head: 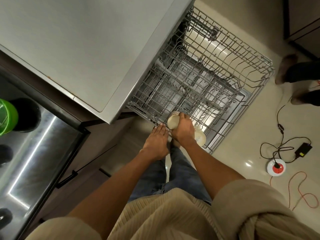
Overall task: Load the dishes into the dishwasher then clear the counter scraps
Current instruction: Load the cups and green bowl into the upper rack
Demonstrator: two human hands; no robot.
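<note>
The grey wire dishwasher rack [242, 49] is pulled out over the open door, seen from above. My right hand [183, 130] grips a cream mug [174, 121] at the rack's near corner, its mouth tilted toward me. A second cream dish [200, 137] sits in the rack just under that hand. My left hand [156, 141] lies flat beside it with fingers together, fingertips touching the rack's front edge, holding nothing.
A grey counter [78, 40] runs at the upper left. A steel sink [34, 144] with a green cup [7, 116] lies at the left. Cables, a black adapter [303, 149] and a round socket [276, 168] lie on the floor at right. Another person's feet [285, 70] stand at the far right.
</note>
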